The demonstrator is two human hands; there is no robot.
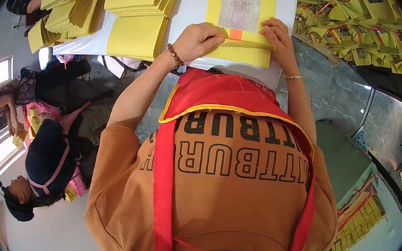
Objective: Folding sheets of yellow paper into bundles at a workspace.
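Note:
A yellow paper sheet [216, 3] with a silver foil rectangle [239, 11] lies in front of me on the white table [192, 5]. Its near edge is turned up into a narrow folded strip, below a small orange patch [236, 34]. My left hand [195, 41] is closed, thumb and fingers pinching the left end of that fold. At the right end, my right hand [280, 41] grips the sheet's edge with bent fingers. More yellow paper [248, 56] shows under the fold, toward my body.
Stacks of folded yellow paper [137, 31] stand left of the sheet. Many yellow paper bundles with red ties [360, 34] lie at the far right. Two people [48, 157] sit at the left, with yellow paper near them. A green cover [340, 161] lies at the right.

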